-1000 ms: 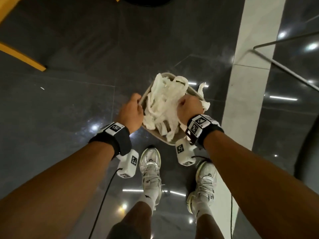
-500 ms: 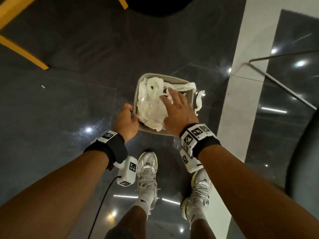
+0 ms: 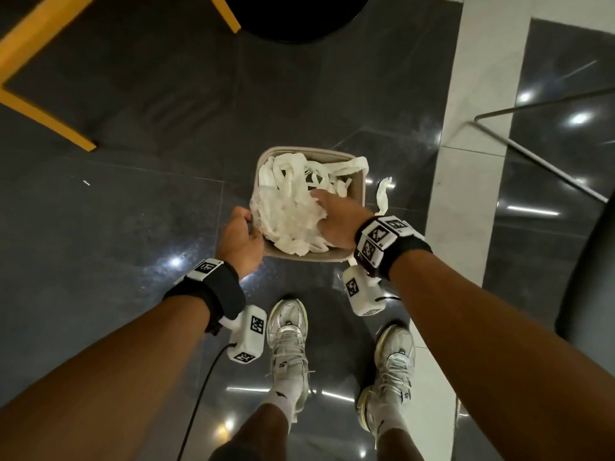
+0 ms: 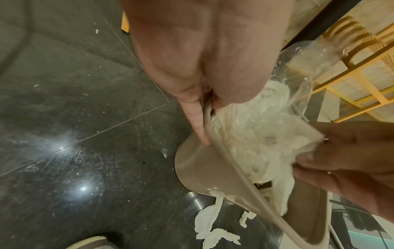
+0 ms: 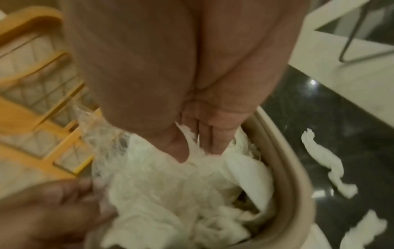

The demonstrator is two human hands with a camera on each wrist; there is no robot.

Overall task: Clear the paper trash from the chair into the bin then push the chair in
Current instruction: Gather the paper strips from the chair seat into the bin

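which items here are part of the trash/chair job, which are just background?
Job:
- bin, gripped by left hand
- paper trash, pressed down by right hand
- paper strips on floor
- yellow chair

Background:
- metal frame
- shoes

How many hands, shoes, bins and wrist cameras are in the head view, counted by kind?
Hands: 2 (left hand, right hand)
Shoes: 2 (left shoe, right shoe)
Bin: 1
Wrist cameras: 2 (left camera, right camera)
Total: 7
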